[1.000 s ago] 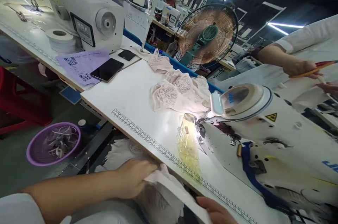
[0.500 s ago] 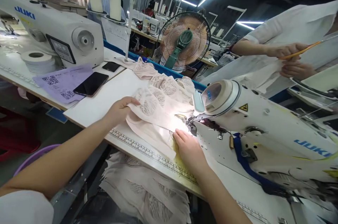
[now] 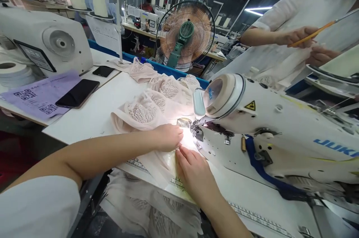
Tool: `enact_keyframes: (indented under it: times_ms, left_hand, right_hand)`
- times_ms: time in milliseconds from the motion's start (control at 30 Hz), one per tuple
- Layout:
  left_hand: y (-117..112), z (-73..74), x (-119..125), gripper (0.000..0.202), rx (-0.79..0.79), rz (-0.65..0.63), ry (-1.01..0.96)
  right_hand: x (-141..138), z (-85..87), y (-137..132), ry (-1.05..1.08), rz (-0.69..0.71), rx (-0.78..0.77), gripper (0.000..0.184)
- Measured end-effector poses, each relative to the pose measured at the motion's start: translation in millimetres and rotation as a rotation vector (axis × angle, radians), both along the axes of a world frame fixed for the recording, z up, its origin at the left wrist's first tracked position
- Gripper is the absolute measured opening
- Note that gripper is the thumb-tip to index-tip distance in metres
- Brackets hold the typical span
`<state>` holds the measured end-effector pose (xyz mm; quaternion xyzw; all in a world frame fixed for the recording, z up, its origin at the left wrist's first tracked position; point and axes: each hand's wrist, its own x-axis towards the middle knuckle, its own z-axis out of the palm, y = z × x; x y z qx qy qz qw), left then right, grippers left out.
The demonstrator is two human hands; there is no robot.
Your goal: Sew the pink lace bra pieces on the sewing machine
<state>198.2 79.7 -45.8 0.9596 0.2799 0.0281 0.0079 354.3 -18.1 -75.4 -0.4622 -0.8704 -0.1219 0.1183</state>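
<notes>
A pale pink lace bra piece (image 3: 143, 113) lies across the machine bed, its near edge running under both hands. My left hand (image 3: 169, 137) is closed on that edge, just left of the brightly lit needle area, its fingertips partly hidden. Close by on the near side, my right hand (image 3: 196, 169) pinches the same edge with thumb and fingers together. The two hands almost touch. The white sewing machine (image 3: 280, 129) stands to the right, its presser foot (image 3: 198, 130) beside my fingertips. Whether the cloth lies under the foot is lost in glare.
More lace pieces (image 3: 168, 85) lie behind, and a stack of them (image 3: 157, 208) hangs below the table edge. At left are a phone (image 3: 77, 93), a purple paper (image 3: 42, 92) and another machine (image 3: 47, 40). A fan (image 3: 185, 34) stands behind. A co-worker's hand (image 3: 303, 37) holds orange-handled snips.
My left hand has moved right, from the bra piece's left part to its edge near the needle. My right hand has shifted slightly left and nearer. The view has turned a little right.
</notes>
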Motion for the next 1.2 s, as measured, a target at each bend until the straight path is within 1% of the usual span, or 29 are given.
enact_keyframes:
  times_ms: [33, 100, 200, 333, 533, 633, 767, 833, 867, 933, 967, 1033, 1100, 1133, 1200]
  left_hand:
    - [2, -3.7, 4, 0.025, -0.001, -0.001, 0.012]
    - [3, -6.7, 7, 0.03, -0.008, 0.01, 0.001]
    - [2, -3.4, 11, 0.032, -0.032, 0.01, -0.01]
    - [6, 3.6, 19, 0.03, -0.027, 0.009, 0.022]
    - [10, 7.4, 22, 0.033, -0.016, 0.008, 0.059]
    - [13, 3.7, 21, 0.034, -0.022, 0.008, 0.062]
    - [23, -3.7, 19, 0.037, 0.013, -0.015, 0.033]
    - [26, -3.3, 19, 0.035, 0.047, -0.045, -0.002]
    - [26, -1.4, 19, 0.029, 0.065, -0.064, -0.016]
    - [19, 4.8, 18, 0.018, 0.084, -0.09, -0.028]
    - [14, 8.2, 18, 0.017, 0.07, -0.082, -0.029]
    - [0, 12.6, 16, 0.016, -0.003, -0.014, -0.037]
    - [-12, 11.4, 12, 0.013, -0.08, 0.082, -0.045]
    - [-15, 8.6, 8, 0.015, -0.086, 0.106, -0.048]
    - [-16, 0.7, 1, 0.021, -0.031, 0.086, -0.06]
  right_hand:
    - [3, -1.1, -4, 0.006, -0.004, 0.004, 0.031]
    - [9, -3.5, -11, 0.021, -0.011, 0.011, 0.032]
    - [15, -6.8, -17, 0.048, -0.02, 0.047, 0.035]
    - [18, -9.4, -18, 0.051, -0.03, 0.088, 0.039]
    - [19, -6.9, -17, 0.052, -0.027, 0.056, 0.038]
    - [19, -5.6, -16, 0.058, -0.019, 0.031, 0.037]
    - [17, -7.6, -12, 0.083, -0.032, -0.01, 0.037]
    - [15, -8.1, -8, 0.105, -0.038, -0.026, 0.036]
    - [14, -7.5, -6, 0.116, -0.036, -0.033, 0.036]
    - [12, -4.4, -1, 0.136, -0.026, -0.066, 0.037]
    - [11, -2.3, 1, 0.147, -0.021, -0.093, 0.038]
    - [7, 1.4, 6, 0.166, -0.016, -0.153, 0.04]
    - [4, 2.5, 8, 0.177, -0.026, -0.176, 0.042]
    - [3, 1.8, 8, 0.18, -0.035, -0.16, 0.043]
    - [1, -1.2, 8, 0.183, -0.045, -0.103, 0.043]
